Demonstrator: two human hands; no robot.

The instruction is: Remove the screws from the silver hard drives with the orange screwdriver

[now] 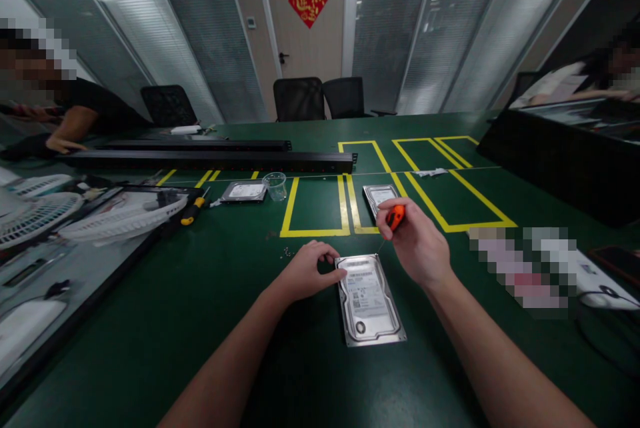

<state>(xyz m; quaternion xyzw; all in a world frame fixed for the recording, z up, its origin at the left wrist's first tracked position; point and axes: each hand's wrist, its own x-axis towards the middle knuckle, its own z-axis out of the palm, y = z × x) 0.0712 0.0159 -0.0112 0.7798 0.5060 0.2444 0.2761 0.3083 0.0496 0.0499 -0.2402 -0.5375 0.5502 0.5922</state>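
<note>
A silver hard drive (pixel 373 301) with a white label lies flat on the green table in front of me. My left hand (pixel 313 269) rests at its upper left corner, thumb on the drive's top and fingers curled at the edge. In my right hand (pixel 420 241) is a screwdriver (pixel 395 217) with an orange and black handle, gripped between thumb and fingers. Its thin shaft slants down to the drive's upper right corner; whether the tip sits in a screw is too small to tell. Several tiny screws (pixel 287 253) lie left of my left hand.
Beyond my right hand lies another hard drive (pixel 377 196). A third drive (pixel 244 191) sits beside a clear plastic cup (pixel 275 186). At left are a yellow-black screwdriver (pixel 194 210) and white fan parts (pixel 125 218). Long black bars (pixel 215 161) cross behind. Two people sit at the sides.
</note>
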